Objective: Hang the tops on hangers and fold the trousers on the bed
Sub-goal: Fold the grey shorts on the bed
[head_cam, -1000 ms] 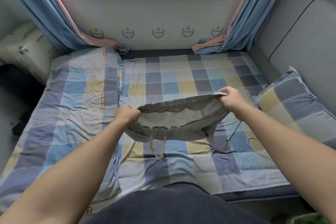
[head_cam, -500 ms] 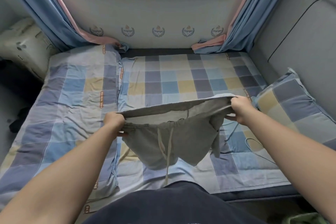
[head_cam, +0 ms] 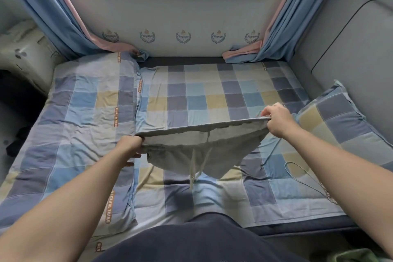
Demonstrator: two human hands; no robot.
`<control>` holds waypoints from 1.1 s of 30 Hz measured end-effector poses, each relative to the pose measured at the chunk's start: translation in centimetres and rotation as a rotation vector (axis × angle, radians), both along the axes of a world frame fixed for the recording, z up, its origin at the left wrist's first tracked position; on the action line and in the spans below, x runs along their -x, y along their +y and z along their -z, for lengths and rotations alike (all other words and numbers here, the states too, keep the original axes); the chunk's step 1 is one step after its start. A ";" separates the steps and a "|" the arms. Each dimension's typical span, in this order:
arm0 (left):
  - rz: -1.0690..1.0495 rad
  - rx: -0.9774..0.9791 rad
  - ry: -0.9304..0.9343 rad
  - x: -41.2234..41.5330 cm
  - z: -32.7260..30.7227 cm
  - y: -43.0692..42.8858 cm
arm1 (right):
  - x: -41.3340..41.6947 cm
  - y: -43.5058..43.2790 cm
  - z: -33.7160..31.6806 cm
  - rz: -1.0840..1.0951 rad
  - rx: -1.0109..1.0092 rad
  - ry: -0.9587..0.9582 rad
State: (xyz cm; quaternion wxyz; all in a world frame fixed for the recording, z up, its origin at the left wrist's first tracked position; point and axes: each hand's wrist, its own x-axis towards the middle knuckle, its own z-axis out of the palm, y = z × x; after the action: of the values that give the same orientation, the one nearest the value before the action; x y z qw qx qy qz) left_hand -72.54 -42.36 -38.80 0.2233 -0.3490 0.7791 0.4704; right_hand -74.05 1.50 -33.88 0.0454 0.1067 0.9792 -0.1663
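Grey drawstring trousers hang in the air above the checked bed sheet. Their waistband is stretched wide between my two hands. My left hand grips the waistband's left end, and my right hand pinches its right end, held a little higher and farther away. The fabric sags below the band and a pale drawstring dangles from its middle toward the sheet. The trouser legs are bunched under the waist and I cannot make them out separately.
A folded checked quilt covers the bed's left side. A matching pillow leans at the right against the grey padded headboard. A thin cable lies on the sheet near the right. Blue curtains frame the window wall.
My hands have drawn farther apart, pulling the waistband taut. The trousers dropped open from a bunched bundle and now hang lower, with the drawstring dangling.
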 end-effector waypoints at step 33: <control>-0.213 -0.806 0.516 4.9 -7.1 -3.1 | 3.2 1.1 -5.5 0.204 1.176 0.086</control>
State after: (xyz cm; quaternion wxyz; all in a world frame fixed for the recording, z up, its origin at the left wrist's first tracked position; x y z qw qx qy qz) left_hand -77.43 -45.47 -31.68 0.0911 -0.1845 0.5248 0.8260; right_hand -77.21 2.59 -28.36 0.0411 0.1504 0.7087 -0.6881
